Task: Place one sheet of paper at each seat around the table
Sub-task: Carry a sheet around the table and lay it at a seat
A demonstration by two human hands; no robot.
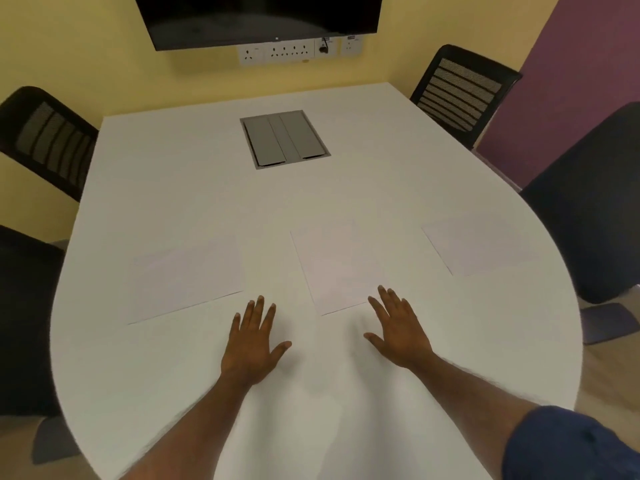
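Observation:
Three white sheets of paper lie flat on the white table [194,188]. The left sheet [185,277] is near the left side. The middle sheet [334,266] lies in front of me. The right sheet [479,245] sits near the right edge by a dark chair. My left hand [252,344] rests flat on the bare table between the left and middle sheets, fingers spread, holding nothing. My right hand [398,327] is flat too, fingers apart, its fingertips at the near right corner of the middle sheet.
A grey cable box [284,138] is set into the table's far middle. Black mesh chairs stand at the far left [48,140] and far right [462,93]; dark chairs at the near left [27,306] and right [588,209]. A screen [258,17] hangs on the yellow wall.

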